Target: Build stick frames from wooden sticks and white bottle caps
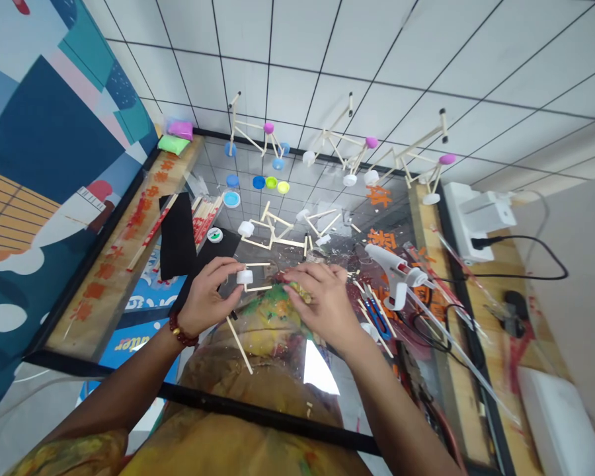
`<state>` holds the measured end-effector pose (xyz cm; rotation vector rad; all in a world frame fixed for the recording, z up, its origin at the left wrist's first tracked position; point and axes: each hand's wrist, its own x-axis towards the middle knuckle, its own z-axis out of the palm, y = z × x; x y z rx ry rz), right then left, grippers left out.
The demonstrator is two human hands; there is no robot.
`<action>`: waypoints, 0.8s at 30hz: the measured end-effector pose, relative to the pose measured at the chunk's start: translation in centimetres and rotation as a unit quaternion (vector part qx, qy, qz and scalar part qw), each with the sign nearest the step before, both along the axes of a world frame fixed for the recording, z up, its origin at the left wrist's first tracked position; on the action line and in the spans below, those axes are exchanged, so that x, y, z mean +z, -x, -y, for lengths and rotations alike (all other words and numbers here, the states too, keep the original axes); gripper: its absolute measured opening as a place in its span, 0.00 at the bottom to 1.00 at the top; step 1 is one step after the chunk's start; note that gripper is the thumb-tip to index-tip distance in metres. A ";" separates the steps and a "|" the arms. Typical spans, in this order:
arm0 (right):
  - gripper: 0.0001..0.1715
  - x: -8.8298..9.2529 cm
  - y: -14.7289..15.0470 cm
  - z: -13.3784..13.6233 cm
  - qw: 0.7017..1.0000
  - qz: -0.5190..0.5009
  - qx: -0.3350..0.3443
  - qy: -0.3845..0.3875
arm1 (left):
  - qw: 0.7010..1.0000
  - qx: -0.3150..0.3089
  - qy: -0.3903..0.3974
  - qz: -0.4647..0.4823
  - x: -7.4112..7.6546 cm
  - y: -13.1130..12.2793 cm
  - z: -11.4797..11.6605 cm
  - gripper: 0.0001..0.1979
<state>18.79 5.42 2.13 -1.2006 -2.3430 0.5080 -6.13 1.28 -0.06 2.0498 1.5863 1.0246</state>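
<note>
At the near edge of the see-through worktop, a loose stick lay just below the left wrist; I judged that a careless sweep of that forearm could have knocked it away. Just beyond, the left hand had its thumb and fingers closed on a white cap, with 2 pale sticks reaching from beside it toward the right. Squeezing too hard, or bumping those free ends, might have twisted the joints loose.

The cap sat right at the left fingertips, between thumb and forefinger, and apart from the right hand. The right fingers were partly curled, facing the stick ends across a gap; whether they held anything, I could not tell.

To the right lay blue-handled scissors, then a white glue gun; if hot, its nozzle could have burned a straying hand. Farther off lay a stick frame, and by the tiled wall stood 3 stick models, each topped with a pink ball.
</note>
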 end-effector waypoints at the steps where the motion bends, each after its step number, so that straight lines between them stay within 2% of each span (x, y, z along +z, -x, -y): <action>1: 0.08 0.3 -0.8 0.1 1.000 0.002 -0.018 -0.002 | 1.000 0.001 -0.005 0.005 0.0 0.0 0.0 0.16; 8: 0.07 0.7 -4.5 2.2 0.997 0.046 -0.057 -0.026 | 1.000 0.009 -0.024 0.003 0.2 0.2 0.3 0.19; 11: 0.09 1.0 -5.1 3.5 0.997 0.029 -0.060 -0.035 | 0.997 0.049 -0.055 0.018 0.9 0.2 0.5 0.17; 14: 0.10 1.6 -5.7 4.7 0.996 0.001 -0.078 -0.046 | 0.987 0.118 -0.090 0.057 2.2 0.5 0.7 0.15; 18: 0.06 2.9 -6.6 6.1 0.993 -0.026 -0.096 -0.066 | 0.960 0.194 -0.142 0.145 4.4 1.3 1.3 0.09; 21: 0.06 3.8 -7.2 7.1 0.990 -0.055 -0.103 -0.074 | 0.931 0.202 -0.206 0.226 6.4 1.4 2.1 0.06; 24: 0.08 4.5 -7.6 7.8 0.991 -0.070 -0.082 -0.076 | 0.917 0.170 -0.258 0.254 8.3 1.0 3.1 0.07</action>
